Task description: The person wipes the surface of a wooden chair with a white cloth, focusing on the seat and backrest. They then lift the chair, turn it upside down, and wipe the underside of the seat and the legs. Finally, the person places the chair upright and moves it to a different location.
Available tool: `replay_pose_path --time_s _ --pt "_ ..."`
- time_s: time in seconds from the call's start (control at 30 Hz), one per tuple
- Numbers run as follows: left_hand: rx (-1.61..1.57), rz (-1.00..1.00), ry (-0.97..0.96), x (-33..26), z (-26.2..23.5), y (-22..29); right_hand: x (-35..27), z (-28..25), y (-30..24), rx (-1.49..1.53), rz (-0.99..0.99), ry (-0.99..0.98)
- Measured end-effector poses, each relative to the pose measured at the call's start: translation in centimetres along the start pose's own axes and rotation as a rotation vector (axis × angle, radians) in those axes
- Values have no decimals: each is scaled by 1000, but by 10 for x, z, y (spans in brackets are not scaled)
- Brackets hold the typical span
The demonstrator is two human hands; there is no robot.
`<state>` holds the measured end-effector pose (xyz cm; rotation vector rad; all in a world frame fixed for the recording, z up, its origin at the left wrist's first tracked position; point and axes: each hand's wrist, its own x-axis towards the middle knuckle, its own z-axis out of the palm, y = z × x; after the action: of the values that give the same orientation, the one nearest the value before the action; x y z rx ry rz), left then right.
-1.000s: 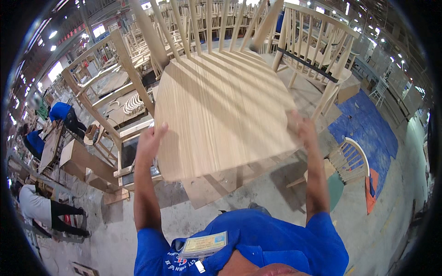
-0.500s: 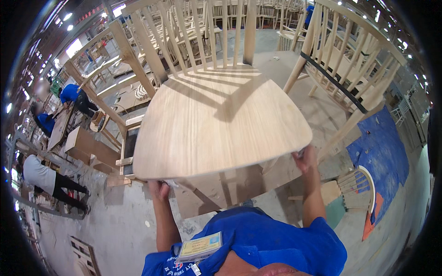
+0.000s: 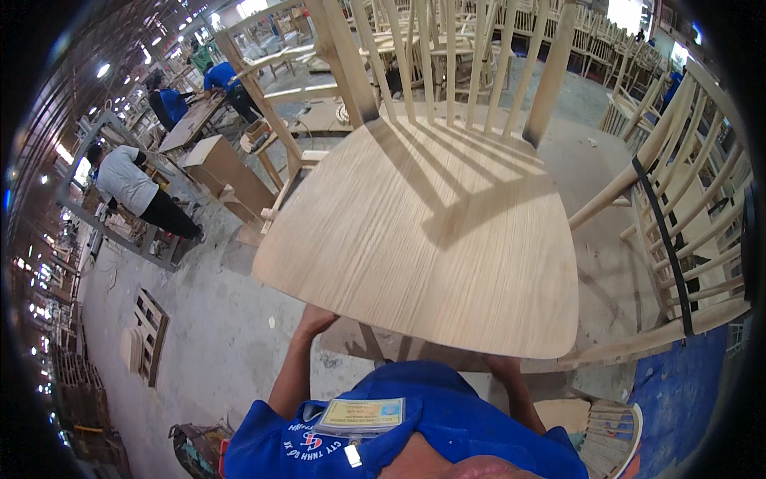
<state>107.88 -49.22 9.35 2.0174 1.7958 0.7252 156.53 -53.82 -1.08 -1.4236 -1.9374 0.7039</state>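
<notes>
In front of me is a pale wooden chair with a broad curved seat [image 3: 431, 295] and a spindle back. Striped shadows of the back fall across its seat. At the seat's front edge, left of the middle, my left hand [image 3: 319, 318] is closed against the underside, its fingertips hidden. My right hand [image 3: 503, 367] reaches under the same edge further right and seems to hold the chair from below; the seat covers most of its fingers. The chair's legs are largely out of sight beneath the seat.
Another spindle-back chair with a black strap [image 3: 666, 239] stands close on the right, above a blue sheet [image 3: 678, 383]. A smaller chair [image 3: 610, 427] is at the lower right. Leftward are a cardboard-coloured box [image 3: 227, 172], a slatted wooden piece [image 3: 149, 335] and several people at work.
The view has turned, so the chair's front edge now slopes down to the right. My right hand has moved from the seat's right corner to farther under the front edge.
</notes>
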Motion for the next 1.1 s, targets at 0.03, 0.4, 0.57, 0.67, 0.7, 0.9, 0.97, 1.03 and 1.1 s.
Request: replay_pose_path --time_s 0.03,0.4,0.57,0.67,0.7,0.9,0.97,1.03,1.1 --pt "110 -21 86 0 9 -2 11 -3 -12 -23 65 -60" --pt "-272 -248 122 61 -50 86 34 -127 -112 11 110 258" --pt "-523 -257 299 124 -79 115 97 -136 -153 1 244 465" --pt "-556 -187 280 152 -88 119 116 -149 -158 -82 314 484" --pt "-541 -187 261 154 -88 121 113 -150 -155 -136 323 482" --pt "-570 -198 266 147 -85 127 59 -122 -153 186 422 959" --pt "-546 -194 298 133 -82 116 49 -99 -185 572 527 863" --pt "-510 -174 297 123 -78 108 46 -76 -202 620 585 604" --pt "-556 -210 270 112 -69 104 36 -50 -189 896 759 296"
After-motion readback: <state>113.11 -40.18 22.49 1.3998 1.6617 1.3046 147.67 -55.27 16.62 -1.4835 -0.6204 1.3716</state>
